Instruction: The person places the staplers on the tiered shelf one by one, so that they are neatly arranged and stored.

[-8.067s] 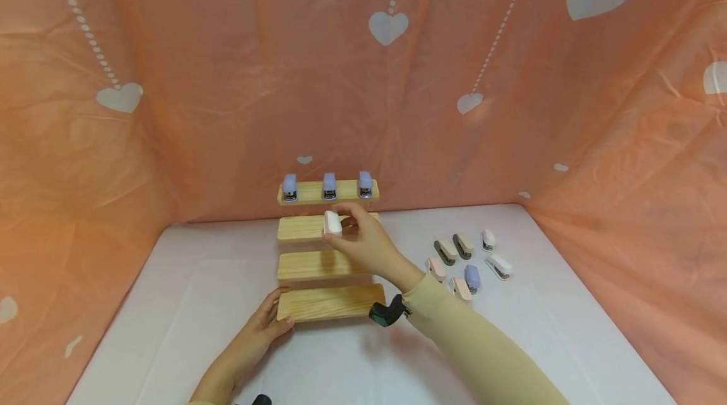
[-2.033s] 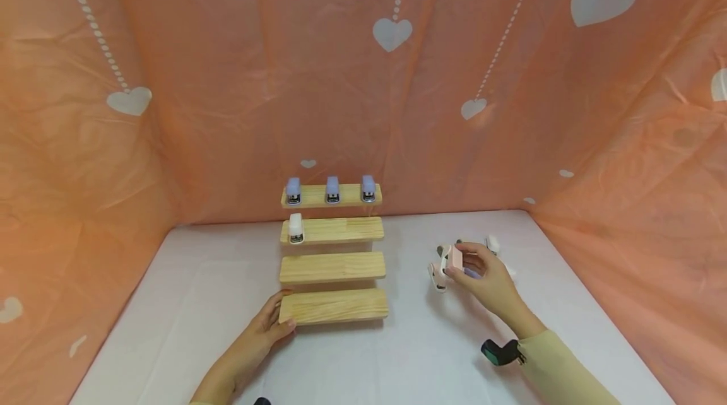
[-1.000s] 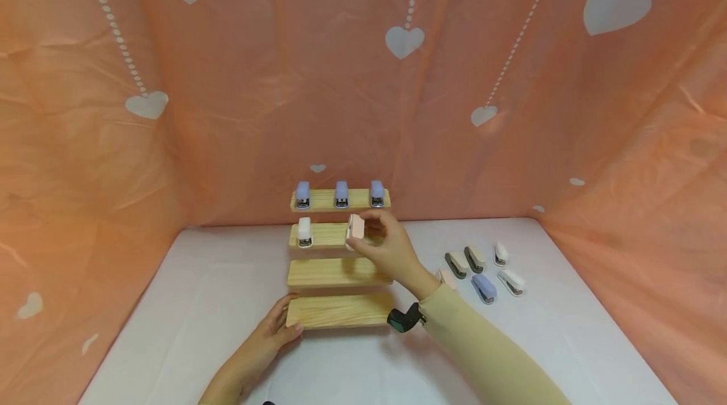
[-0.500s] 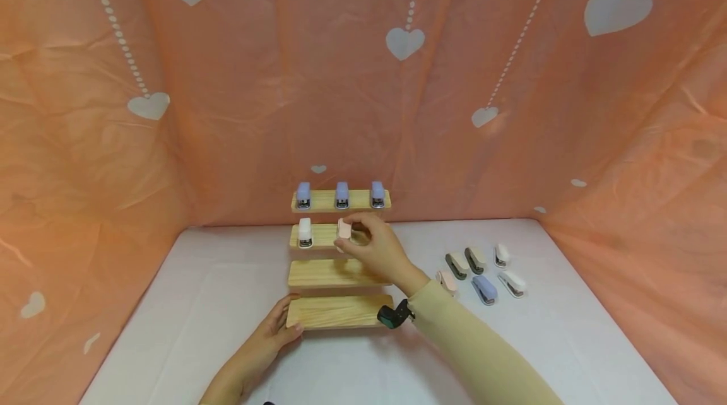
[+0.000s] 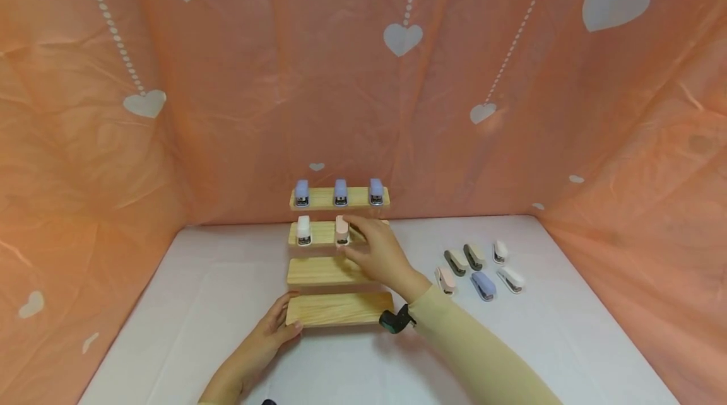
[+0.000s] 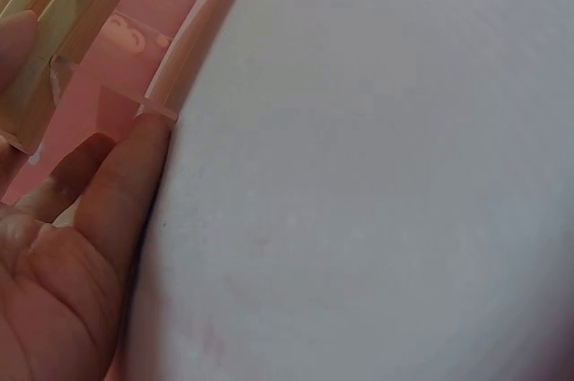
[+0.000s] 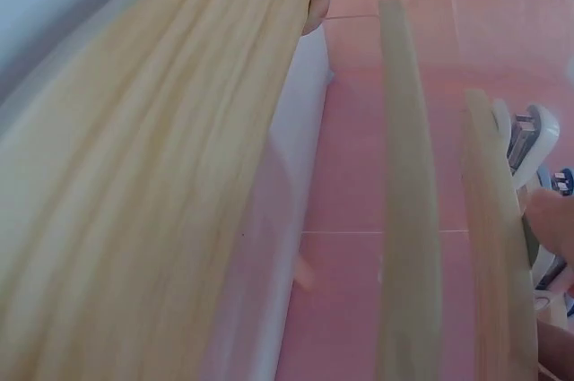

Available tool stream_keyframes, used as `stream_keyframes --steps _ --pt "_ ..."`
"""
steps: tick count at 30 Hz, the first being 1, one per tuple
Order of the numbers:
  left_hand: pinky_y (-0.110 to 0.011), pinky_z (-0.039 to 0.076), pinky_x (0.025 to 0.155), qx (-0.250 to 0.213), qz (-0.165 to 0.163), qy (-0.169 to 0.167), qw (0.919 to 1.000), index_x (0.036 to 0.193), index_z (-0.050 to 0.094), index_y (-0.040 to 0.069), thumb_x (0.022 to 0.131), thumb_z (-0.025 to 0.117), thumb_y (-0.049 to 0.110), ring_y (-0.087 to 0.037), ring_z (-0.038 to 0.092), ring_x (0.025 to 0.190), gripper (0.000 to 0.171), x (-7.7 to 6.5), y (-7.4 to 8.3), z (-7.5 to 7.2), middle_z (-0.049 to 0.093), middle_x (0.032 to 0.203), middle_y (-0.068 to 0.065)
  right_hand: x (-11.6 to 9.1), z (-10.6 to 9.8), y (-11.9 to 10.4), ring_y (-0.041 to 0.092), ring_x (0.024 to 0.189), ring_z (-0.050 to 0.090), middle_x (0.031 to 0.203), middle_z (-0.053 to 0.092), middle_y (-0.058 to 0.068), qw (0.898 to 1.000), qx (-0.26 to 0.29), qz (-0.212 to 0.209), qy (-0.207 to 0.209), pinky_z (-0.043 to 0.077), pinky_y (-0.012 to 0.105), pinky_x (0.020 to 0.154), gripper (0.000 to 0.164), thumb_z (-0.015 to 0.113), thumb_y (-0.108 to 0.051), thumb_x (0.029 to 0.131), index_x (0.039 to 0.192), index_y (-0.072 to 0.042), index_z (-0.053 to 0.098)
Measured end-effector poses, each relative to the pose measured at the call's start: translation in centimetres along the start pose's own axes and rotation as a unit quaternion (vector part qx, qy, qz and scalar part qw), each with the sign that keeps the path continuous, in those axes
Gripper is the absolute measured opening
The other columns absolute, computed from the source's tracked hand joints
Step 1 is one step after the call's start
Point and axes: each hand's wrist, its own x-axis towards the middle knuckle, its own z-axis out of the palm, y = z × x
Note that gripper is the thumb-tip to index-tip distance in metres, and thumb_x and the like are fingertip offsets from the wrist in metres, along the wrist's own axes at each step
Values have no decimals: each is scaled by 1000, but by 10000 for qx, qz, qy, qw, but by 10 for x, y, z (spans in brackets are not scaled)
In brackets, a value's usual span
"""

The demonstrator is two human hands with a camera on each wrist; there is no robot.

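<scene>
A tiered display stand [image 5: 339, 310] has wooden shelves joined by clear side pieces. My left hand [image 5: 267, 335] grips its lower left end, thumb at the front edge and fingers behind; in the left wrist view, fingertips meet a clear side piece [image 6: 108, 85]. A pink mini stapler [image 5: 342, 231] stands upright mid-way along the second shelf from the top, between the thumb and index finger of my right hand [image 5: 382, 252]. To its left is a white mini stapler [image 5: 304, 230]. Three lilac staplers [image 5: 340, 192] line the top shelf. The two lower shelves bear nothing.
Right of the stand, several mini staplers lie on the white tabletop [image 5: 545, 329]: beige-and-grey ones [image 5: 455, 262], a pink one [image 5: 445, 280], a lilac one [image 5: 484, 286] and white ones [image 5: 512, 279]. A pink curtain [image 5: 272, 108] with hearts surrounds the back and sides.
The white stapler was set on the second shelf. My right hand then took a pink stapler from the table to that shelf, where it now stands upright. My left hand kept its hold.
</scene>
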Motion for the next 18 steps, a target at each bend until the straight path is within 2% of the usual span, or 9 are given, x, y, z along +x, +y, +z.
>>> stream_keyframes --steps 5,9,18 --pt "-41 39 106 -24 -19 -19 10000 150 25 22 92 66 25 -38 24 140 70 -1 -1 -1 14 158 -21 2 2 -1 20 117 55 128 61 -2 9998 -32 174 -39 35 45 106 59 73 -37 87 139 -19 52" --pt "-41 38 107 -5 -31 -43 10000 150 25 22 92 65 26 -38 24 140 70 -2 -1 -1 15 157 -21 2 4 -1 20 115 56 127 61 -2 9995 -168 273 -43 37 44 104 58 71 -39 88 139 -20 52" --pt "-43 38 107 62 -51 -32 10000 150 25 22 92 65 28 -39 25 140 70 -1 2 -1 15 157 -22 4 5 0 23 115 56 126 62 1 9993 -302 185 111 38 45 103 57 73 -35 87 138 -19 53"
